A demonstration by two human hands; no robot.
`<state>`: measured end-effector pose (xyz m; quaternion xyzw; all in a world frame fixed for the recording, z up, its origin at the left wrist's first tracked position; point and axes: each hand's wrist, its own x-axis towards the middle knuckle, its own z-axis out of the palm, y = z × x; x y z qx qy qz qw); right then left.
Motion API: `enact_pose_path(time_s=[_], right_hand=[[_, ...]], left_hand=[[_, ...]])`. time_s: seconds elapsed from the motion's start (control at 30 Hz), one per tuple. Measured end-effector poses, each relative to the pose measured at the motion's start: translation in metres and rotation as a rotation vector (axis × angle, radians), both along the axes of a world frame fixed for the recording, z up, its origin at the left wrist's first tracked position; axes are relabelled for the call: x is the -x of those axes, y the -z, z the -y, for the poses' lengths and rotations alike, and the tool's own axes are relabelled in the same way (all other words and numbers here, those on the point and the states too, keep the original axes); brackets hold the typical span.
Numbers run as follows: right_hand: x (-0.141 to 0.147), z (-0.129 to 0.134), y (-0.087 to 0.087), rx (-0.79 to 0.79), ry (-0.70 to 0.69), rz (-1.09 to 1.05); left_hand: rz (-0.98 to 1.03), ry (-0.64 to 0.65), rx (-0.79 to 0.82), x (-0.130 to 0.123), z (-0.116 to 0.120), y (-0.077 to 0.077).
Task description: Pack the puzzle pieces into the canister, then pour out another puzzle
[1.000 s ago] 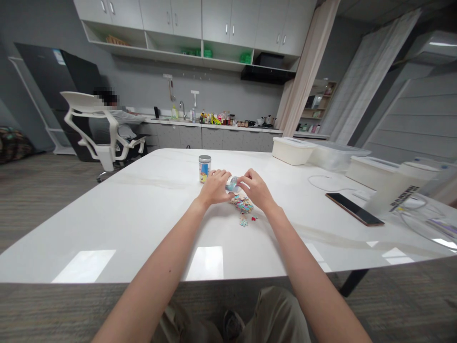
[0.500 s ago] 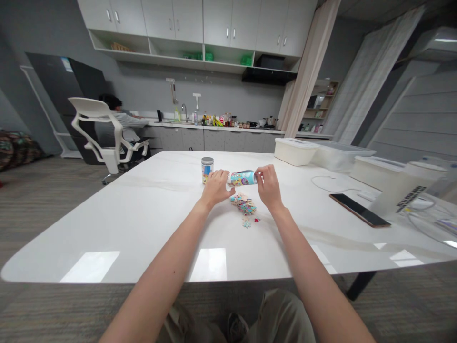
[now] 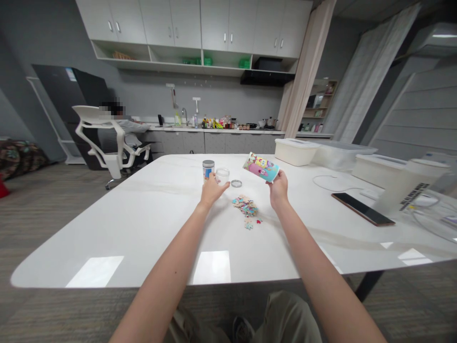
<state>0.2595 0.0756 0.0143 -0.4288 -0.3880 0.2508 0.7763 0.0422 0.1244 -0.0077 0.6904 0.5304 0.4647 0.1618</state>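
My left hand (image 3: 211, 190) is wrapped round a clear, open jar (image 3: 223, 176) that stands on the white table. Directly behind that hand is a second jar (image 3: 208, 167) with a grey lid and a colourful label. A loose ring-shaped lid (image 3: 236, 183) lies to the right of the clear jar. My right hand (image 3: 278, 187) holds a curled, brightly printed sheet (image 3: 262, 167) by its right end, raised over the table. Between my forearms lies a heap of small puzzle pieces (image 3: 245, 206), with a few loose pieces (image 3: 249, 224) in front of it.
At the right are a phone (image 3: 362, 208), a white cup (image 3: 410, 188), cables and lidded white boxes (image 3: 296, 151). Past the table's far left, a person (image 3: 124, 126) sits on a white chair (image 3: 103, 138) by the kitchen counter. The table's front edge (image 3: 171, 286) crosses below my forearms.
The printed sheet has come away from my left hand and moved up and right in my right hand. The clear jar and the ring lid now show.
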Motion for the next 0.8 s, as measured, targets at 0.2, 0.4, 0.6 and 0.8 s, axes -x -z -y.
enact_pose_path(time_s=[0.2, 0.4, 0.6, 0.8], right_hand=[[0.011, 0.007, -0.004, 0.086, -0.298, -0.119], [0.023, 0.014, -0.008, 0.093, -0.49, -0.105], [0.024, 0.01, -0.006, 0.001, -0.43, -0.152], [0.02, 0.011, -0.008, -0.036, -0.368, -0.323]], left_hand=[[0.105, -0.027, 0.071, 0.0, 0.001, -0.001], [0.162, -0.052, -0.531, 0.004, 0.023, -0.03], [0.299, 0.351, -0.388, -0.02, 0.039, -0.045], [0.66, 0.591, 0.011, -0.047, 0.046, -0.031]])
